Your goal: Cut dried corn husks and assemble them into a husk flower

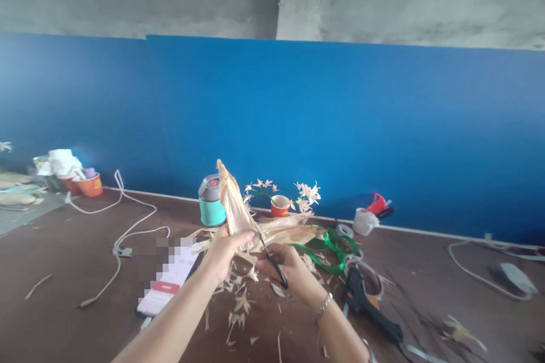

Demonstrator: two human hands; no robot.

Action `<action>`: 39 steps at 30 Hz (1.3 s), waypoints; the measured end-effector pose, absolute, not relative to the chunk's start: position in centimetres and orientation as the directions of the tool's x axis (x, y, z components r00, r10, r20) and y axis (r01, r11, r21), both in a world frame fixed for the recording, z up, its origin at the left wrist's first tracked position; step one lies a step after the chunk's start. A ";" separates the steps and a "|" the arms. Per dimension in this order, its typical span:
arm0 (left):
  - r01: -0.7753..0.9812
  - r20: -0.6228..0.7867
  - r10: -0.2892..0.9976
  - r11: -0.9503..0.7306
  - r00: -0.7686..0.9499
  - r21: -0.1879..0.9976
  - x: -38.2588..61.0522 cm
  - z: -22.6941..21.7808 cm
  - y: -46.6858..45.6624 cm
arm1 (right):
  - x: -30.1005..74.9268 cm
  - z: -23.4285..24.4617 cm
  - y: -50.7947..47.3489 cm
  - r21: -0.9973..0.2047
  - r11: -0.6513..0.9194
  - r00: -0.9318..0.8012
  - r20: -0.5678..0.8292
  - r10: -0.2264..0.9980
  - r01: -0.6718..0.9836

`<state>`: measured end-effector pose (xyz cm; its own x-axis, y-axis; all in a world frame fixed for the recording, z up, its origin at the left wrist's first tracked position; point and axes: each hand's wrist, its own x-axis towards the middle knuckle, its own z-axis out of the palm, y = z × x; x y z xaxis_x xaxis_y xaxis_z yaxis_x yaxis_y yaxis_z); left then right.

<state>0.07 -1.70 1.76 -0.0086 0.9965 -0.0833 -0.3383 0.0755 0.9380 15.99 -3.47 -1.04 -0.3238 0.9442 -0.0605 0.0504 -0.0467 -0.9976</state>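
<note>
My left hand (225,248) is closed on the lower part of a dried corn husk (233,204), which stands up with its narrow tip at the top. My right hand (286,267) grips a pair of scissors (276,265) with dark handles; the blades point up and left beside the husk's lower right edge. Whether the blades touch the husk I cannot tell. Behind my hands lie more dried husks (293,232). Below them, small husk scraps (242,302) are scattered over the brown table (106,329).
A turquoise jar (212,212) and a red paper cup (280,207) with husk flowers (309,193) stand behind. Green ribbon (338,261) and a black glue gun (368,306) lie right, a phone (172,281) and white cable (138,212) left. A blue partition (272,113) closes the back.
</note>
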 end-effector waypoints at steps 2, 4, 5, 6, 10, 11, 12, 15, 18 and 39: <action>-0.338 -0.089 0.996 0.085 0.004 0.937 0.1 1.8 -1.7 | 16.0 -1.0 -3.5 -0.998 -0.044 -0.327 -0.054 0.943 0.038; -0.336 -0.089 0.996 0.088 0.012 0.938 0.0 2.0 -1.7 | 16.1 -0.8 -3.5 -0.999 -0.039 -0.332 -0.050 0.942 0.038; -0.337 -0.088 0.996 0.088 0.013 0.937 0.0 2.0 -1.7 | 16.2 -0.7 -3.5 -0.998 -0.037 -0.333 -0.051 0.941 0.046; -0.339 -0.088 0.996 0.086 0.009 0.937 0.0 2.1 -1.7 | 16.3 -0.7 -3.5 -0.998 -0.035 -0.334 -0.052 0.941 0.058; -0.337 -0.086 0.996 0.077 -0.013 0.939 -0.2 2.1 -1.5 | 16.5 -0.5 -3.5 -0.994 -0.019 -0.335 -0.054 0.941 0.108; -0.330 -0.079 0.997 0.071 -0.011 0.941 -0.2 2.1 -1.5 | 16.5 -0.5 -3.5 -0.993 -0.016 -0.337 -0.055 0.940 0.117; -0.322 -0.069 0.998 0.064 -0.007 0.945 -0.3 2.0 -1.5 | 16.6 -0.5 -3.5 -0.992 -0.015 -0.338 -0.057 0.939 0.126; -0.296 -0.056 0.998 0.056 0.007 0.954 -0.3 2.1 -1.5 | 16.7 -0.6 -3.4 -0.989 -0.019 -0.342 -0.068 0.937 0.147; -0.283 -0.061 0.998 0.061 0.012 0.957 -0.4 2.1 -1.5 | 16.7 -0.5 -3.5 -0.988 -0.016 -0.346 -0.070 0.936 0.156; -0.208 -0.007 0.999 0.019 0.054 0.978 -0.8 1.8 -1.1 | 16.9 -0.1 -3.6 -0.986 -0.061 -0.361 -0.114 0.926 0.156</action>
